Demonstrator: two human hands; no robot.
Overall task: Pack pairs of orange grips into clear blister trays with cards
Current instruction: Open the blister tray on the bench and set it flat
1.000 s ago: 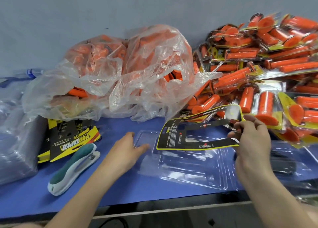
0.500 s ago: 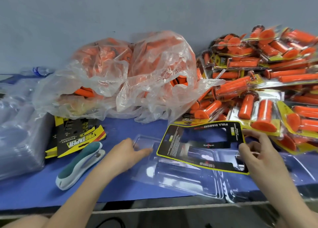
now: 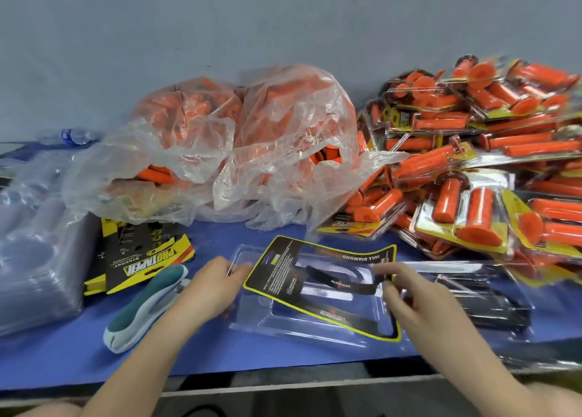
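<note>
Card (image 3: 318, 278) lies askew on the clear tray (image 3: 283, 325), front middle of the table (image 3: 63, 353). It looks light, thin and bendy, so grip an edge. Left hand (image 3: 211, 287), fingers flat, steadies the tray's left end; the blurred right hand (image 3: 419, 303) seems to pinch the card's right edge.

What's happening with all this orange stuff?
A person is packing orange grips. The left hand rests on the left edge of a clear blister tray, and the right hand holds a black-and-yellow card by its right edge, laying it over the tray. There are no grips in this tray yet. Loose grips sit in plastic bags behind, finished packs are piled on the right, and a stapler lies on the left.
</note>
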